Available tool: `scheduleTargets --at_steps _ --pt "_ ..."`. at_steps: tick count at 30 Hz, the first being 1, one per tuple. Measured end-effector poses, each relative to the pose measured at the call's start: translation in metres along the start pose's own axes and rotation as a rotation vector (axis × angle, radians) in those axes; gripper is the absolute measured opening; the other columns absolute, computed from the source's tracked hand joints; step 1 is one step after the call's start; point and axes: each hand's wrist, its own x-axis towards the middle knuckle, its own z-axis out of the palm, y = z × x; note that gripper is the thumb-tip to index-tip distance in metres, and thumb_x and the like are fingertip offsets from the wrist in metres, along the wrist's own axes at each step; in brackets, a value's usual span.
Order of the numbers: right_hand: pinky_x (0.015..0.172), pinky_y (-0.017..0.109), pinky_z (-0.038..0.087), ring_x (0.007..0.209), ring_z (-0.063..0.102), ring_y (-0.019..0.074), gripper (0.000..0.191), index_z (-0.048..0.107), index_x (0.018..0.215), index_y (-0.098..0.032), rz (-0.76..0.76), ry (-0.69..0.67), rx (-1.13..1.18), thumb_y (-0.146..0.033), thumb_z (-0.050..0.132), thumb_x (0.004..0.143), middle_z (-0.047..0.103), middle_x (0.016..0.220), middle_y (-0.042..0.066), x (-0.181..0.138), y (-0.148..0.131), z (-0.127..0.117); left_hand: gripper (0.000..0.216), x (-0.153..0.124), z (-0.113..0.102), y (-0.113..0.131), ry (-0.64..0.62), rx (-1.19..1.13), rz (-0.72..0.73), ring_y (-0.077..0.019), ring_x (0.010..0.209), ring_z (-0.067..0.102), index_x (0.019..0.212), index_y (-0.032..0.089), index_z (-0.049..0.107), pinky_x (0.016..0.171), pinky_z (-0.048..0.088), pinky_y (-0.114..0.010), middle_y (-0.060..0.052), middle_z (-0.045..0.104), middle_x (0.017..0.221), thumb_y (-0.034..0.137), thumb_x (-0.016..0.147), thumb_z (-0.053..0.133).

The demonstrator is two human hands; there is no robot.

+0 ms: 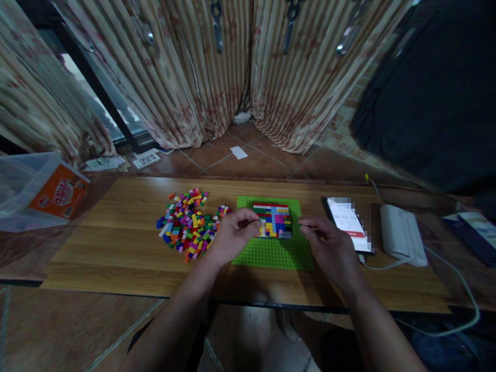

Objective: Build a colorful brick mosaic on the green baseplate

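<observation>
Left grip [233, 235] tight against brick mosaic [275, 219]

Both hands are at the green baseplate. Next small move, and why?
Probably press down with the left hand at the near left edge of the multicoloured brick patch, the right hand steadying the green studded baseplate: the left fingertips sit pinched there, and the plate's near rows are bare.
</observation>
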Motion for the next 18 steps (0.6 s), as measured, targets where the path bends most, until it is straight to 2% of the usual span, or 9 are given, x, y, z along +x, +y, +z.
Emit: scheduleTargets --at_steps 3,8,13,18 --pt "0.092 0.040 0.047 0.107 0.062 0.0236 0.020 0.075 0.089 -0.026 0.019 0.004 0.092 -0.041 0.065 0.082 0.067 0.109 0.006 0.002 0.006 0.007 0.011 0.001 -0.001 -0.001 0.016 0.019 0.005 -0.0091 0.061 0.056 0.079 0.015 0.063 0.060 0.045 -0.022 0.002 0.061 0.069 0.025 0.078 0.068" --pt "0.098 0.045 0.043 0.112 0.058 0.0261 0.021 0.078 0.083 -0.028 0.134 -0.051 0.206 -0.045 0.072 0.073 0.066 0.109 0.007 0.003 0.013 0.021 0.012 0.002 -0.003 -0.003 0.036 0.058 0.015 -0.0095 0.062 0.055 0.079 0.014 0.064 0.060 0.045 -0.022 0.001 0.061 0.070 0.026 0.078 0.068" --pt "0.105 0.049 0.037 0.121 0.053 0.0274 0.020 0.079 0.082 -0.030 0.160 -0.063 0.214 -0.045 0.076 0.070 0.063 0.121 0.007 0.001 0.014 0.026 0.013 0.002 -0.005 -0.003 0.051 0.067 -0.010 -0.0101 0.064 0.056 0.080 0.014 0.064 0.061 0.046 -0.022 0.001 0.062 0.071 0.027 0.078 0.068" --pt "0.104 0.049 0.038 0.118 0.055 0.0276 0.020 0.079 0.081 -0.030 0.176 -0.047 0.184 -0.045 0.077 0.068 0.064 0.120 0.007 0.001 0.015 0.028 0.011 0.002 -0.006 -0.002 0.050 0.093 -0.025 -0.0108 0.063 0.056 0.078 0.014 0.064 0.061 0.045 -0.022 0.001 0.062 0.069 0.025 0.079 0.067"
